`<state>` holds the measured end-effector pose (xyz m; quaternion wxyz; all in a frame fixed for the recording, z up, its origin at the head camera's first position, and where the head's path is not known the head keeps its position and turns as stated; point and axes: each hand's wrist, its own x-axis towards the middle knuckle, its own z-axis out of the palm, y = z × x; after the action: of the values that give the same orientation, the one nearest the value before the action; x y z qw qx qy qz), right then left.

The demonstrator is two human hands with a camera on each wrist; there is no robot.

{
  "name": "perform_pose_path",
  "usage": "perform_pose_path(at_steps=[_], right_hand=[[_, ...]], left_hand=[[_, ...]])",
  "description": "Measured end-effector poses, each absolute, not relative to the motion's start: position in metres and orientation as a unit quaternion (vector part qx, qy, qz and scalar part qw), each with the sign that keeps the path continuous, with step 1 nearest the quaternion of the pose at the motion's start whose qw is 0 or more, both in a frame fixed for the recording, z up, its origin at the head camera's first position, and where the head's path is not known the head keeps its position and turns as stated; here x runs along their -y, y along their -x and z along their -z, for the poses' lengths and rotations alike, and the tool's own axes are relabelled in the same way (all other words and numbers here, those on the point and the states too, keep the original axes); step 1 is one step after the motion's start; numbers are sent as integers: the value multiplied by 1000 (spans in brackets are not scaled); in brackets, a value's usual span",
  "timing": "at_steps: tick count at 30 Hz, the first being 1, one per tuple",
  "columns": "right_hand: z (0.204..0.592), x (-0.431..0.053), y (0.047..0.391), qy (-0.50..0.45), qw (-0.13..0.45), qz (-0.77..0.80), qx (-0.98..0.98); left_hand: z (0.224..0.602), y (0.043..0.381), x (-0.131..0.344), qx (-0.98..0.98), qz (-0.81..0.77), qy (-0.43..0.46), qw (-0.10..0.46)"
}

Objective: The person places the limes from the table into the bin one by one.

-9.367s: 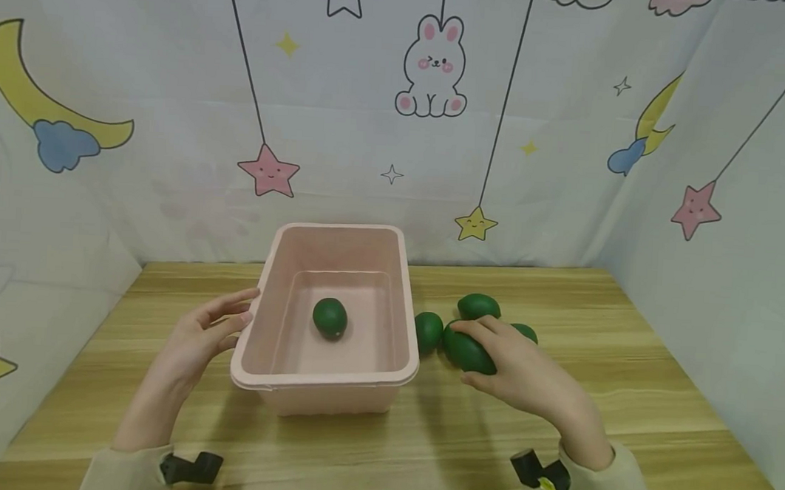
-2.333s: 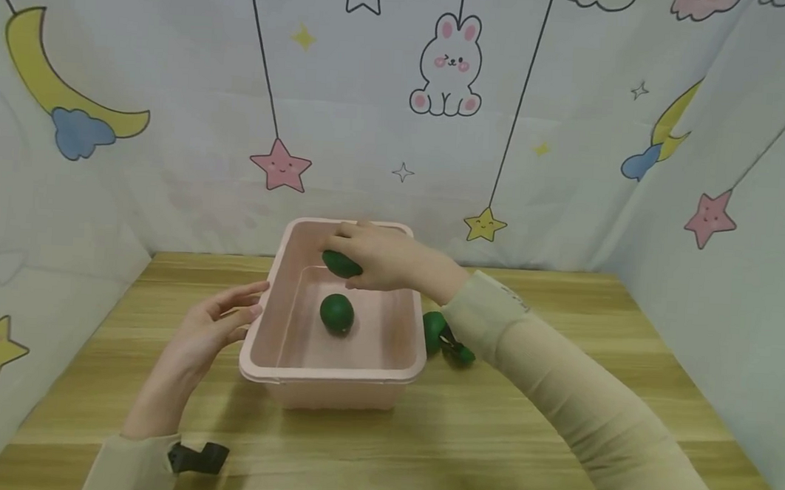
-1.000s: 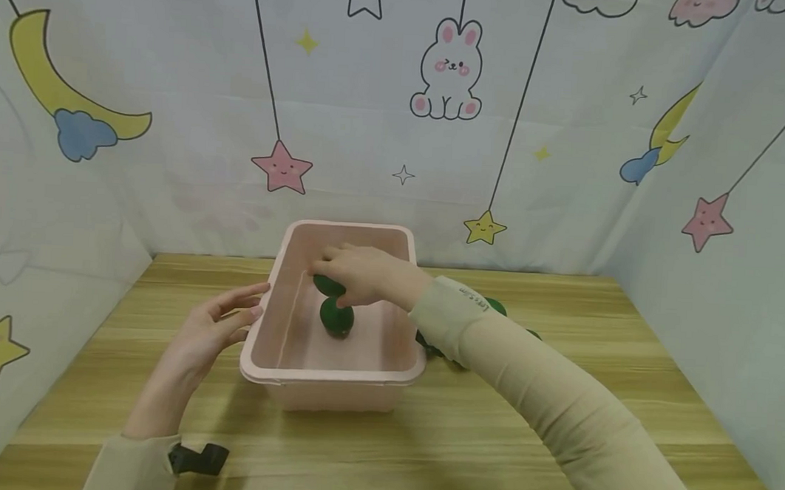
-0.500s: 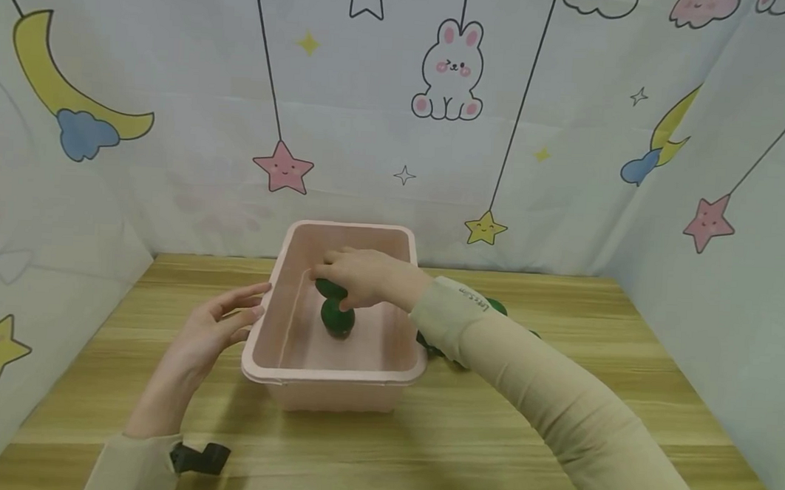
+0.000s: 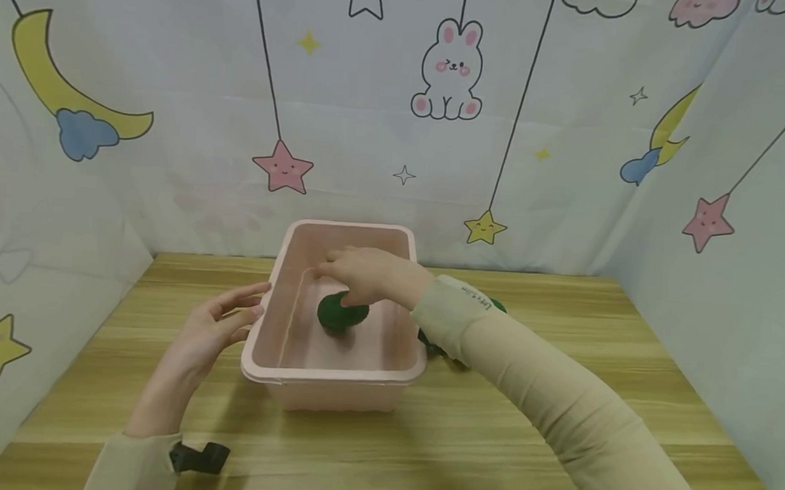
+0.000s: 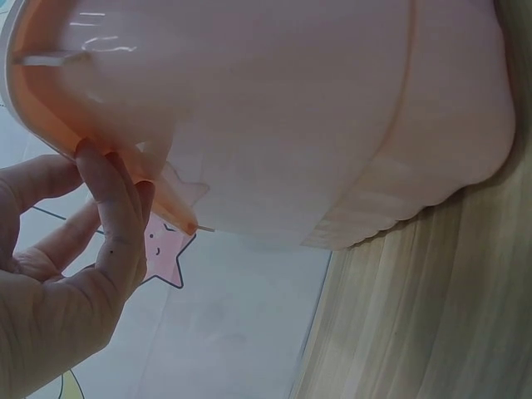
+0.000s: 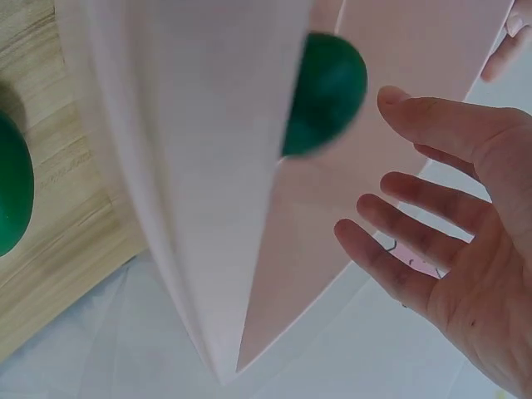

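In the head view a pale pink plastic box [image 5: 332, 376] stands on the wooden table. Two smooth dark green oval fruits lie against each other inside it: one fruit [image 5: 332, 314] on the left, the other fruit [image 5: 358, 313] partly under my right hand [image 5: 361, 273]. That hand hovers in the box with fingers spread and nothing held; the right wrist view shows its thumb beside a green fruit [image 7: 331, 96]. My left hand [image 5: 218, 321] touches the box's left rim from outside, fingers slightly bent, and the left wrist view has its fingertips under the rim.
Right of the box, my right sleeve [image 5: 533, 356] covers most of the other green fruits; one fruit [image 5: 498, 305] peeks out behind it. A green fruit [image 7: 12, 187] also lies on the table in the right wrist view. Patterned white cloth [image 5: 345, 124] hangs behind the table [image 5: 328, 456].
My right hand has carried a second green fruit from the table pile into the box and let it go; the fruit has settled beside the first. My left hand stays at the rim.
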<state>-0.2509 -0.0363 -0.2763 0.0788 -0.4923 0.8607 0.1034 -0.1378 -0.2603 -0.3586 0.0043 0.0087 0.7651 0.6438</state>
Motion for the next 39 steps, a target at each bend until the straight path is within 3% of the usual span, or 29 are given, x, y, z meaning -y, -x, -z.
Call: perform_pose_path(at_steps=[16,39], right_hand=[[271,22,252,475,110,-52,-872],[267,4,242,480,83,20,-873]], left_hand=[[359,138,258,-769,-639,-5,4],[361,138,259,-768,-640,0,1]])
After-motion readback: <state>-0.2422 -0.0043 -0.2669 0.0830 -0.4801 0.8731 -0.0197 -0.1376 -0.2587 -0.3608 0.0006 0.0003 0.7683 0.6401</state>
